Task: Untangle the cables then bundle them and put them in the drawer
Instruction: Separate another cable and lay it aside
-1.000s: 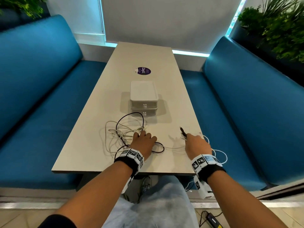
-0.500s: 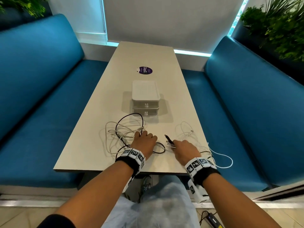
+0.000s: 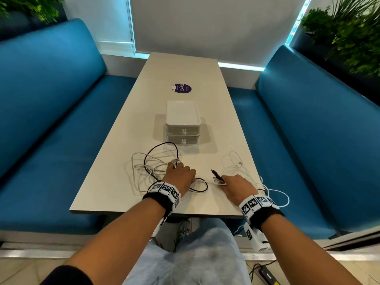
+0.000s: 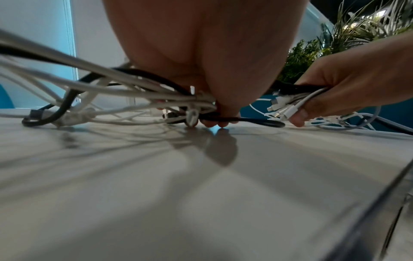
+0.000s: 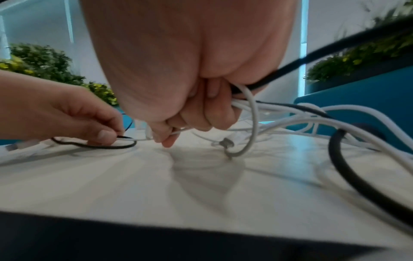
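A tangle of white and black cables [image 3: 152, 163] lies on the table [image 3: 115, 192] near its front edge. My left hand [image 3: 181, 175] rests on the tangle, and in the right wrist view its thumb and fingers [image 5: 105, 136] pinch a thin black and a white strand. My right hand [image 3: 234, 184] grips a bunch of cable ends [image 4: 281, 107], white connectors plus a black plug [image 3: 214, 173]. Its fingers [image 5: 196, 120] curl round several white cables. Behind the tangle stands a white two-drawer unit [image 3: 183, 128] with both drawers closed.
Blue benches flank the table on the left [image 3: 51, 99] and right [image 3: 318, 120]. A purple sticker [image 3: 182, 88] lies beyond the drawer unit. White cable loops [image 3: 281, 194] hang over the table's right edge. A power adapter [image 3: 267, 274] sits on the floor.
My right hand has moved left toward my left hand with the cable ends in it. More white cable now lies on the right part of the table. My left hand stayed put.
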A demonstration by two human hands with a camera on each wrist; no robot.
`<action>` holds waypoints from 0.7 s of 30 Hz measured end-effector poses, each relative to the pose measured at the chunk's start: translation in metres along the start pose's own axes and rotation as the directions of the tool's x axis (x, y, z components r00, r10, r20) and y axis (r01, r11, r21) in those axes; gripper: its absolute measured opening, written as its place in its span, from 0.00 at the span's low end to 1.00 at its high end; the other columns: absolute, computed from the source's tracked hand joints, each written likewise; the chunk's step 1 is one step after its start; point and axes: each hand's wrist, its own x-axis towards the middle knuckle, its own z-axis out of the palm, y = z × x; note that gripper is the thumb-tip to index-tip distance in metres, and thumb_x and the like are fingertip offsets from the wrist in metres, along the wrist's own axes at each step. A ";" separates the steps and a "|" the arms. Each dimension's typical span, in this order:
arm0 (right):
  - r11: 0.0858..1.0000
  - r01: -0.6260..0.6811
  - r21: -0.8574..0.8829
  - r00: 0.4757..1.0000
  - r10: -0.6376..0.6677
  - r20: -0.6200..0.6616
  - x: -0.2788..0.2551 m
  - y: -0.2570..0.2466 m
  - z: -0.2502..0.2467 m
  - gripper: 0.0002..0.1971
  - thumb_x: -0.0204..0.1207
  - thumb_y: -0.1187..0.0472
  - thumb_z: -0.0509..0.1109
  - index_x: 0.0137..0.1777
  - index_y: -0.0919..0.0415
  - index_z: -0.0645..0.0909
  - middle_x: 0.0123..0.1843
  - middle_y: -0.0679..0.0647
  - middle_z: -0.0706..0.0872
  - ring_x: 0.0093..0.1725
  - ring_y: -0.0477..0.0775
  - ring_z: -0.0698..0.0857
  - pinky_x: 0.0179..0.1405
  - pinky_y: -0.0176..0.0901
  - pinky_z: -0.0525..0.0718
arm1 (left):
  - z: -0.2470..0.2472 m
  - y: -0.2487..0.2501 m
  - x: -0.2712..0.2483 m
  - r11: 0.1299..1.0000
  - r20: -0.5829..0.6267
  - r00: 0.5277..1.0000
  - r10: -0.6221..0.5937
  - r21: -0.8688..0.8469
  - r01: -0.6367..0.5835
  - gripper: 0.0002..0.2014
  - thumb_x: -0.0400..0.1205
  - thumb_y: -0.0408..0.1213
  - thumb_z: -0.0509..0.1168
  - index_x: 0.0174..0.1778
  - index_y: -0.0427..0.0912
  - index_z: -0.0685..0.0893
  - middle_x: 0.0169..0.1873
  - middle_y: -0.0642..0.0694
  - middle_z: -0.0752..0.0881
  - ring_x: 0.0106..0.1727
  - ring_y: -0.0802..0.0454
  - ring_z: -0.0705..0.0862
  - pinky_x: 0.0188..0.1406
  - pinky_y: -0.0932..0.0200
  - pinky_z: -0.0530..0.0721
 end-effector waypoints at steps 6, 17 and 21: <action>0.974 -0.223 -0.043 0.971 0.218 -0.097 -0.007 0.040 -0.021 0.10 0.84 0.55 0.60 0.60 0.56 0.79 0.58 0.57 0.86 0.55 0.64 0.85 0.45 0.48 0.77 | -0.011 -0.008 -0.005 1.000 0.023 1.000 0.017 -0.002 -0.017 0.13 0.86 0.33 0.53 0.54 0.53 0.79 0.48 0.50 0.86 0.60 0.44 0.75 0.70 0.38 0.56; 0.993 -0.007 0.115 0.988 0.025 -0.155 -0.001 -0.028 -0.005 0.14 0.86 0.51 0.56 0.66 0.52 0.77 0.48 0.62 0.87 0.46 0.67 0.86 0.41 0.52 0.82 | -0.014 0.009 0.002 0.999 0.068 0.998 0.012 -0.035 -0.010 0.13 0.78 0.26 0.55 0.43 0.52 0.76 0.34 0.49 0.82 0.50 0.42 0.81 0.72 0.36 0.56; 0.999 0.014 0.040 0.999 -0.012 -0.050 0.001 -0.031 0.009 0.12 0.84 0.52 0.59 0.62 0.53 0.78 0.51 0.60 0.86 0.51 0.66 0.86 0.45 0.52 0.83 | -0.009 0.007 0.004 0.994 0.075 0.997 0.032 -0.109 -0.024 0.14 0.80 0.27 0.55 0.47 0.52 0.79 0.42 0.48 0.87 0.53 0.42 0.78 0.60 0.42 0.66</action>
